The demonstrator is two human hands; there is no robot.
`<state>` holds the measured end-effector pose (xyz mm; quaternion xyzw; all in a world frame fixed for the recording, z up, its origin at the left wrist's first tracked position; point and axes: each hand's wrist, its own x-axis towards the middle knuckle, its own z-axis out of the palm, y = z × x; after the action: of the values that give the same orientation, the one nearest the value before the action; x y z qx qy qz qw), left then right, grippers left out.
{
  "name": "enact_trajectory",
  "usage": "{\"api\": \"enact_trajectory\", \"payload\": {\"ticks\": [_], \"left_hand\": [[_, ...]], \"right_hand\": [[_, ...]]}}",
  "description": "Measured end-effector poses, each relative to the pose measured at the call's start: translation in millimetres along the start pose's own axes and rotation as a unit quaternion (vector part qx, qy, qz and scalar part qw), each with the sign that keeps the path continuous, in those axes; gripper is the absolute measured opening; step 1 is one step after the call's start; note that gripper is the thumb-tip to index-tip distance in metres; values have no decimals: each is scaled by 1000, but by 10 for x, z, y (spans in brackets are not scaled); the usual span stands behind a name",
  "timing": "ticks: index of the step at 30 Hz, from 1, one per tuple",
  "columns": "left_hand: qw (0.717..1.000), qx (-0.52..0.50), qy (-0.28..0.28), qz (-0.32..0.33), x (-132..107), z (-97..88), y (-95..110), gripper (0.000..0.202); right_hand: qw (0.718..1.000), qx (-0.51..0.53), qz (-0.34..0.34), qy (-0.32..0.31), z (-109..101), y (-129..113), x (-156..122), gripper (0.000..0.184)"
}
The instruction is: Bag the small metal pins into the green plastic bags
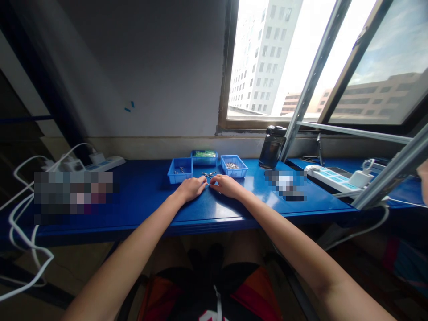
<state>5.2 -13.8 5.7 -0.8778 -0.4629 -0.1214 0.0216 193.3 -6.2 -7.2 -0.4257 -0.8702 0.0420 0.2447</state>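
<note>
My left hand (193,189) rests low over the front of the blue table, its fingers closed together at the tips. Facing it, my right hand (225,185) is bent in a pinch, fingertips almost meeting those of the left. Whatever lies between the fingertips is too small to name. Just beyond them is a small cluster of thin metal pieces (210,174). Behind my left hand stands a blue bin (180,179) with a few small metal parts. Another blue bin (238,173), behind my right hand, contains many small metal pieces.
A third blue bin (195,161) at the back holds green material (204,154). Right of the bins stands a black bottle (271,149). Farther right are a power strip (334,178) and a slanted metal post (309,76). White cables (15,218) hang at left.
</note>
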Motion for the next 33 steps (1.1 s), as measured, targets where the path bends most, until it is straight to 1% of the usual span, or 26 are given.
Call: {"api": "enact_trajectory", "payload": {"ticks": [4,8,16,23,28,33], "left_hand": [[1000,-6,8,11,-4,2,8,27],[999,-15,31,18,-10,3,20,27],[997,-29,55,41,-5,8,-8,24],[993,-39,83,72,5,37,-30,28],[992,-36,85,88,12,47,-54,28],[990,-29,93,98,-5,14,-20,26]], "right_hand": [[1000,-4,-9,1,-16,4,-5,15],[1000,-4,-18,18,-32,2,-4,16],[998,39,-41,42,-53,-63,-1,18],[997,39,-50,40,-59,-57,-3,19],[998,30,-37,39,-42,-34,-6,19],[999,15,-23,33,-82,-80,-18,18]]}}
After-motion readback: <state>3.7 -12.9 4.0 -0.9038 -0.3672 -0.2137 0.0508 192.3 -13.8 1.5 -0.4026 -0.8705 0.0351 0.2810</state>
